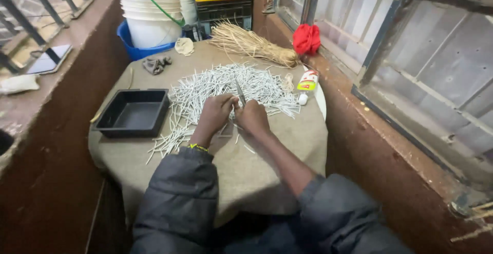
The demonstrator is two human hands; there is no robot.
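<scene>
My left hand (215, 111) and right hand (251, 115) meet at the near edge of the heap of thin white rolled paper sticks (226, 87), on a round table covered in tan cloth (246, 172). Both hands pinch 1 grey stick (240, 93), standing upright between them, fingers curled tight on it. Empty black plastic tray (132, 113) sits left of the heap, touching a few sticks. White glue bottle with a red label (307, 83) lies right of the heap. Straw bundle (251, 44) behind, white buckets (151, 12) beyond.
</scene>
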